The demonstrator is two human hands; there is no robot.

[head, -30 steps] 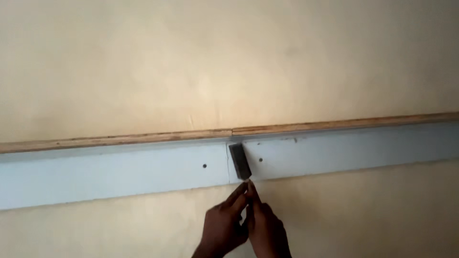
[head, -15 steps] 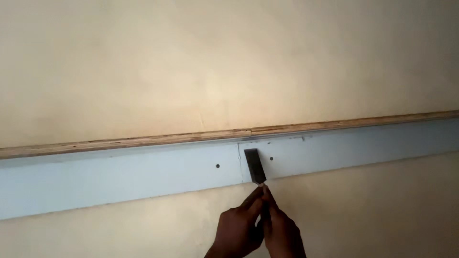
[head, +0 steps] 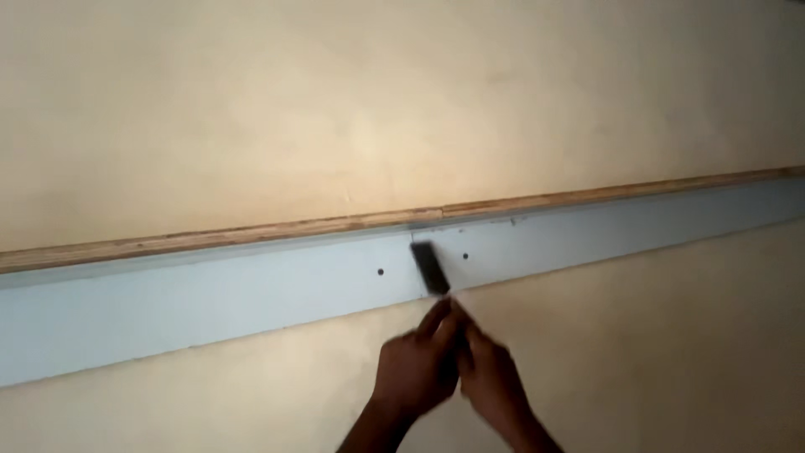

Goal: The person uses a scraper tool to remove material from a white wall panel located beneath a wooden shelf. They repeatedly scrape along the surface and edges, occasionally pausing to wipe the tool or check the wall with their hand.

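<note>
My left hand (head: 415, 369) and my right hand (head: 493, 379) are pressed together below a pale blue-grey board (head: 210, 302) that runs across a cream wall. Both hands grip the handle of a small tool whose dark flat blade (head: 429, 267) lies against the board at the joint between two board lengths. The handle itself is hidden inside my fingers. Two small dark screw holes (head: 381, 272) sit left and right of the blade.
A thin wooden strip (head: 251, 233) caps the board's upper edge along its whole length. Cream plaster wall (head: 335, 109) fills the area above, and the same wall continues below the board.
The view has shifted a little, so the board joint and my hands sit slightly differently in the picture. The blade stays on the joint, with both hands still closed on the handle.
</note>
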